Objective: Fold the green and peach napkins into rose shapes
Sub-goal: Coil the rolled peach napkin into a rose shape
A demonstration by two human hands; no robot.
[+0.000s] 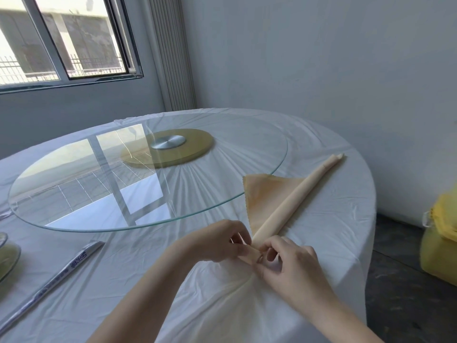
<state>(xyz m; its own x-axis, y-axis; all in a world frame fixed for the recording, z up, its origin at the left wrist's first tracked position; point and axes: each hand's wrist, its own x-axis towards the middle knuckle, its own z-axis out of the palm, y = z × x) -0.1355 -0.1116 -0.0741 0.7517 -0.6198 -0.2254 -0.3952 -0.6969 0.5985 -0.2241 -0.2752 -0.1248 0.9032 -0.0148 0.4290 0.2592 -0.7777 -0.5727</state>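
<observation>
Pinching peach napkin (291, 197), left hand (217, 241) and right hand (290, 264) hide tip.

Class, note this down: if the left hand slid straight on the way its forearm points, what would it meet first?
The rolled peach napkin, whose near end the left hand now pinches; the right hand likely next, depth unclear.

A peach napkin (294, 196), rolled into a long tube with a triangular flap spreading toward the glass turntable (103, 184), is lying on the white tablecloth (173, 280). The left hand (217, 241) and right hand (289, 263) are pinching the tube's near end, apparently curling it, though fingers are hiding the fold. A wrapped chopstick packet (57, 276) is lying to the left; a yellow bag (440, 243) is sitting on the floor at right.
</observation>
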